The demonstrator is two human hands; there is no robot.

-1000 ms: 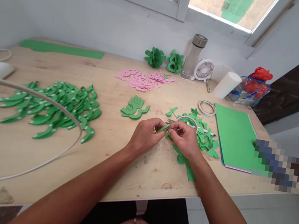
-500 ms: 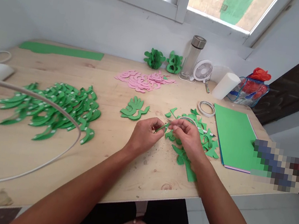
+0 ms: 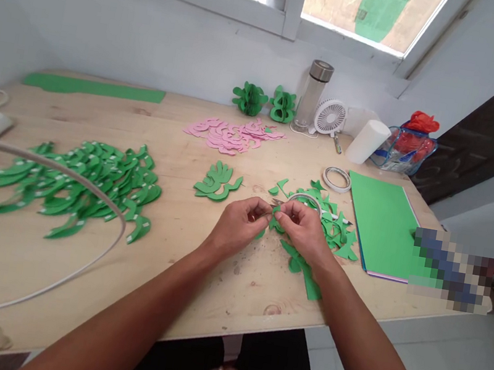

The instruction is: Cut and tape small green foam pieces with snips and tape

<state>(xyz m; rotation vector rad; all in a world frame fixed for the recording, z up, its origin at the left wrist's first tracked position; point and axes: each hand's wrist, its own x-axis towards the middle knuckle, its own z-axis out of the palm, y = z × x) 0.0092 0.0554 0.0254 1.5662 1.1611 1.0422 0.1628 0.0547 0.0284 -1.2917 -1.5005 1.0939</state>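
Observation:
My left hand (image 3: pixel 240 225) and my right hand (image 3: pixel 307 232) meet over the table, thumbs and fingertips pinched together. Between them is a small green paper cutout (image 3: pixel 275 218), mostly covered by the fingers. A bit of green shows under my left fingers too; whether it belongs to the same cutout I cannot tell. Around my right hand lie green paper scraps (image 3: pixel 346 246) and a roll of tape (image 3: pixel 313 199), partly hidden. Left of my hands is a small group of green leaf-shaped cutouts (image 3: pixel 217 181).
A large heap of green cutouts with white tabs (image 3: pixel 88 179) lies left, behind a curving white cable (image 3: pixel 120 234). Pink cutouts (image 3: pixel 236 136), a glass bottle (image 3: pixel 312 98), a small fan (image 3: pixel 330 118) and another tape roll (image 3: pixel 336 179) stand farther back. Green sheets (image 3: pixel 384 232) lie right.
My fingers have shifted on the green cutout, which now shows mainly by my right fingertips and less in my left. The view has moved slightly to the right.

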